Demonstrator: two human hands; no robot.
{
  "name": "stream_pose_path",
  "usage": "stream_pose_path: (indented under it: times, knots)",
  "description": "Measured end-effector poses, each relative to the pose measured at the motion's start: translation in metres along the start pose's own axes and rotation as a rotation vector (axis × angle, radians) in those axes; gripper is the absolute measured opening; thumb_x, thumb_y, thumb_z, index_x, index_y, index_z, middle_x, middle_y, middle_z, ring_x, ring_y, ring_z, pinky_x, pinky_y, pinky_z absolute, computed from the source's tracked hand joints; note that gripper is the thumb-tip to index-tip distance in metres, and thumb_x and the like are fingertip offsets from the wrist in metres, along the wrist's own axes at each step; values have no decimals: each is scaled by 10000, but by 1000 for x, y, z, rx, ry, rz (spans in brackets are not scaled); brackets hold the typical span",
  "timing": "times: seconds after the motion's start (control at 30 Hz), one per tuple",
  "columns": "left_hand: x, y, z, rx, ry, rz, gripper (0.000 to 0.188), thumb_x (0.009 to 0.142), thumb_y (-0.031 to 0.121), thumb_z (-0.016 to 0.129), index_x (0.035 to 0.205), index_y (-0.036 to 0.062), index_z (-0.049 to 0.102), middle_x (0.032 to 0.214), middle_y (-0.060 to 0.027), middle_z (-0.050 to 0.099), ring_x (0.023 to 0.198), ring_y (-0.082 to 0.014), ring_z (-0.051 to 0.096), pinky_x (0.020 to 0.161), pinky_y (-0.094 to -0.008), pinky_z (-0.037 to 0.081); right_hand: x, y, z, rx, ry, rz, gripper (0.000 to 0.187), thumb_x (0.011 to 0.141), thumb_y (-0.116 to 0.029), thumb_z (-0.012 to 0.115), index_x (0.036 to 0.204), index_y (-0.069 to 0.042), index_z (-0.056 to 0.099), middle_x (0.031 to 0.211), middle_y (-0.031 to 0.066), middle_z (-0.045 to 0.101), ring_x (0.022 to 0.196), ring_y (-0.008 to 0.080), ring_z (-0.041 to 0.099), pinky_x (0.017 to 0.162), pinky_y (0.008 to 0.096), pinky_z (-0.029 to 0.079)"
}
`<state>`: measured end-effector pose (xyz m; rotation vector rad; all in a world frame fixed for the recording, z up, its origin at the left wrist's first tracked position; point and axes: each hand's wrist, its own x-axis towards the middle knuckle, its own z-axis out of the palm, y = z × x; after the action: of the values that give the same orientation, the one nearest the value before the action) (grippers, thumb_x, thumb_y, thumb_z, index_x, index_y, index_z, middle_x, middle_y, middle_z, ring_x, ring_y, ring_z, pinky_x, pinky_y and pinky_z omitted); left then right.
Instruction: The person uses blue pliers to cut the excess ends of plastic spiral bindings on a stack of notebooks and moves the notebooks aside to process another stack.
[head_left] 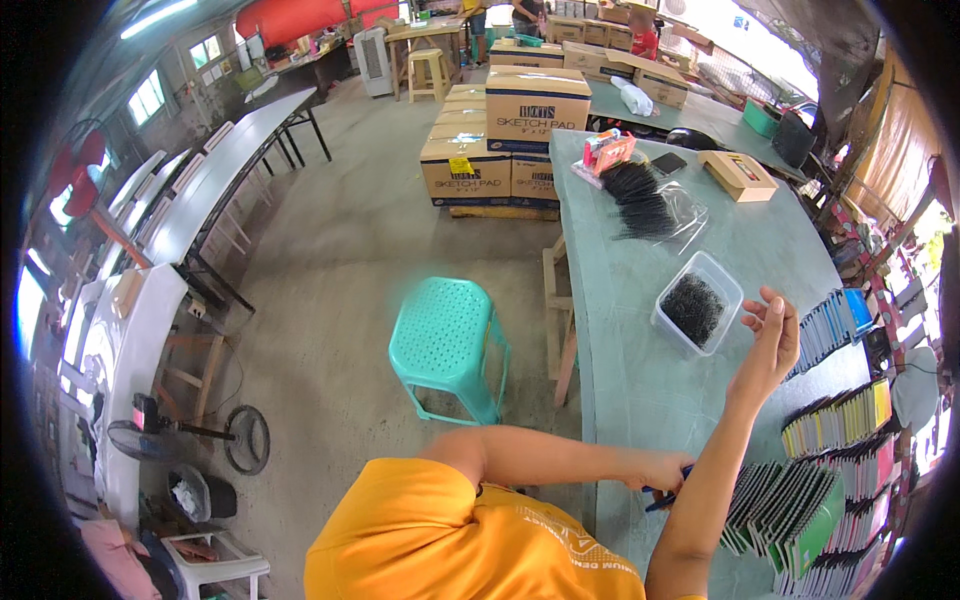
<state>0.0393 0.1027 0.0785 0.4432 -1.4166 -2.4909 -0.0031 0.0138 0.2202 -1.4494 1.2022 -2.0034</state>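
My left hand (661,470) is closed around a blue-handled hand tool (660,499), perhaps pliers; its working end is hidden behind my right forearm. Raised over the table, my right hand (775,335) has its fingers apart and slightly bent, with nothing visible in them. Just left of its fingertips is a clear plastic tub (733,290) holding small black bits (692,309). Beside my right forearm lies a fanned row of black spiral-bound notebooks (775,510) with a green cover at its end. Other notebook rows show yellow (838,418), blue (828,330) and pink covers.
The grey-green table (630,380) also bears a bundle of black spiral coils (640,200) on clear plastic, a dark phone (668,163) and a small cardboard box (738,176). A turquoise stool (443,325) stands left of the table. Stacked cartons (465,165) rise beyond it.
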Motion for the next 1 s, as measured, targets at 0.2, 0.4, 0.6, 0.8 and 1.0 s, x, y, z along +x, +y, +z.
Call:
stream_pose_path:
  times: [0.2, 0.4, 0.6, 0.8, 1.0]
  knots:
    - [-17, -28, 57, -73, -157, -31, 268, 801, 164, 590, 1055, 101, 532, 786, -57, 576, 591, -151, 549, 468, -302, 446, -24, -39, 7, 194, -62, -22, 261, 919, -209, 469, 889, 17, 595, 821, 59, 587, 717, 112, 564, 621, 231, 428]
    - [-30, -18, 60, 28, -197, -233, 263, 787, 138, 602, 1039, 92, 539, 745, -59, 565, 557, -155, 532, 446, -295, 428, -37, -68, -11, 165, -78, -137, 268, 920, -201, 454, 873, 20, 598, 821, 65, 587, 697, 118, 553, 629, 237, 420]
    - [-33, -28, 65, 115, -169, -327, 239, 778, 118, 601, 1008, 93, 545, 656, -63, 542, 464, -149, 499, 387, -272, 392, -55, -82, -14, 123, -51, -224, 288, 923, -195, 425, 877, 30, 600, 848, 91, 587, 697, 137, 552, 628, 252, 421]
    - [-23, -41, 50, 221, -238, -295, 288, 776, 128, 618, 1054, 135, 542, 633, -63, 534, 438, -154, 500, 362, -281, 407, -48, -86, -34, 87, 92, -276, 357, 923, -240, 391, 897, 49, 599, 841, 119, 591, 699, 174, 567, 627, 275, 431]
    - [-36, -83, 26, 163, -245, -194, 228, 754, 88, 602, 980, 93, 569, 627, -51, 536, 434, -126, 484, 367, -273, 392, -43, -66, -11, 319, 120, -77, 375, 894, -231, 466, 1153, 40, 447, 886, 155, 594, 680, 218, 578, 619, 306, 443]
